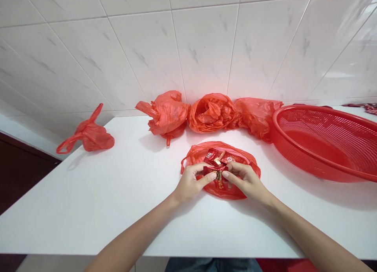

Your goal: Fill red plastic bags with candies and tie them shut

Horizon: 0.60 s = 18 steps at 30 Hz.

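An unfastened red plastic bag lies spread on the white table in front of me, with several shiny red and gold wrapped packets inside it. Over its opening, my left hand and my right hand pinch one small red packet between thumbs and fingers, one hand at each side. Gold marking shows on the packet's middle. The fingertips hide its ends, and what it contains cannot be seen.
A tied red bag sits at the table's left edge. Along the tiled wall stand more red bags: one knotted, one bunched, one crumpled. A large red mesh basket occupies the right side.
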### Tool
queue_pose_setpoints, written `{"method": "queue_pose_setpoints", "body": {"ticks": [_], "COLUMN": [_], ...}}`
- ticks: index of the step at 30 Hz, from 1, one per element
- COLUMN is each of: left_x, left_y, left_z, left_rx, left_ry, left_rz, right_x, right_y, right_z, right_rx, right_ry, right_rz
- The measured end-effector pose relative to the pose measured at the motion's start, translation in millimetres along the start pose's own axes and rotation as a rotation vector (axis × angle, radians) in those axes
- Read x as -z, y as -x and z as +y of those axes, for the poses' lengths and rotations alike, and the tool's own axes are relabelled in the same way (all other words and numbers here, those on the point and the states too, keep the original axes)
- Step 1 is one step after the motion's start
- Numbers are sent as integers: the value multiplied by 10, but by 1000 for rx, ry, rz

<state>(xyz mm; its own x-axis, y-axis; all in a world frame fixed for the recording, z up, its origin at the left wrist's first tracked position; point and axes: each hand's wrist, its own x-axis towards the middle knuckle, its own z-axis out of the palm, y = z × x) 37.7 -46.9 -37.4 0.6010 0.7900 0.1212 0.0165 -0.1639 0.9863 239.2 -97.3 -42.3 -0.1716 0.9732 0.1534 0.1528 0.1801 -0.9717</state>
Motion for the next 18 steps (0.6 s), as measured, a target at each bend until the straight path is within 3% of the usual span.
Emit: {"method": "queue_pose_setpoints", "body": {"ticks": [10,14,18], "left_x": [-48,-17,76], "left_y": [15,15,27], "left_z": [-45,-49,31], "left_rx": [-29,-54,-213], "left_ry": [-20,-80,-303], "left_rz": [3,137,292], "right_x": [-36,1,77], "right_y": [36,20,-7], "right_z": [-1,24,16], "right_rx": [47,82,145], "right_ry": [92,158,334], "right_rz": [-11,40,142]}}
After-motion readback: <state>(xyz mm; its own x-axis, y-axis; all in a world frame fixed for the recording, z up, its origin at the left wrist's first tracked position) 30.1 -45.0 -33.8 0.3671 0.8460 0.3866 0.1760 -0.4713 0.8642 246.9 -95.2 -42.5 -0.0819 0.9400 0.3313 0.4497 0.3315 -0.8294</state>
